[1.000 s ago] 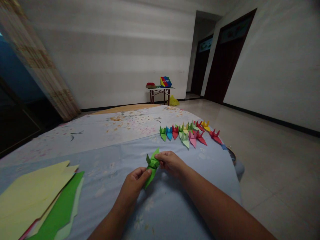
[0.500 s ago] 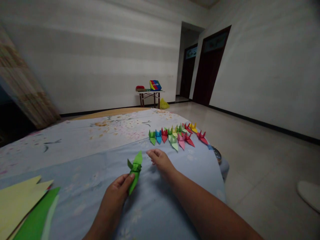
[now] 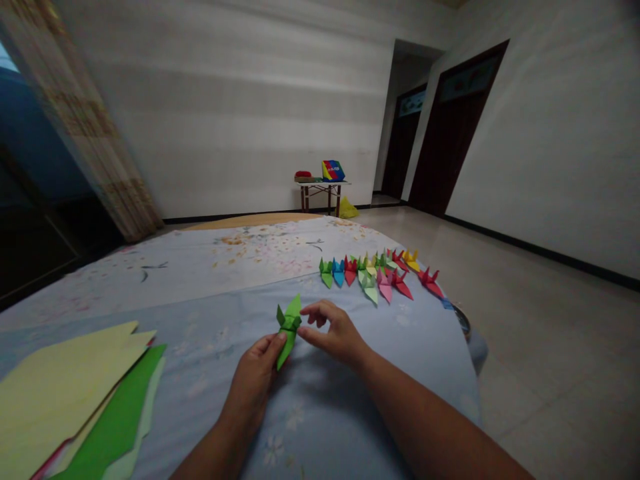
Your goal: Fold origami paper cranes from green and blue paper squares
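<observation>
A green origami crane (image 3: 289,323) is pinched at its lower wing by my left hand (image 3: 261,360), held just above the blue part of the tablecloth. Its wings are spread, one pointing up and one down. Close to the crane's right side, my right hand (image 3: 336,328) has its thumb and forefinger apart with nothing between them; whether a fingertip touches the paper I cannot tell. Beyond my hands stand several finished paper cranes, among them a blue one (image 3: 339,272), a pink one (image 3: 385,285) and a red one (image 3: 430,281) at the right.
Yellow paper sheets (image 3: 65,380) and green sheets (image 3: 117,413) lie stacked at the left. A floral cloth (image 3: 200,267) covers the round table. Past its right edge are a stool (image 3: 475,343) and the floor. A small table (image 3: 325,183) with a colourful box stands by the wall.
My right hand has opened its thumb and forefinger and come nearer the crane. My left hand keeps hold of it. The whole view has turned a little to the left.
</observation>
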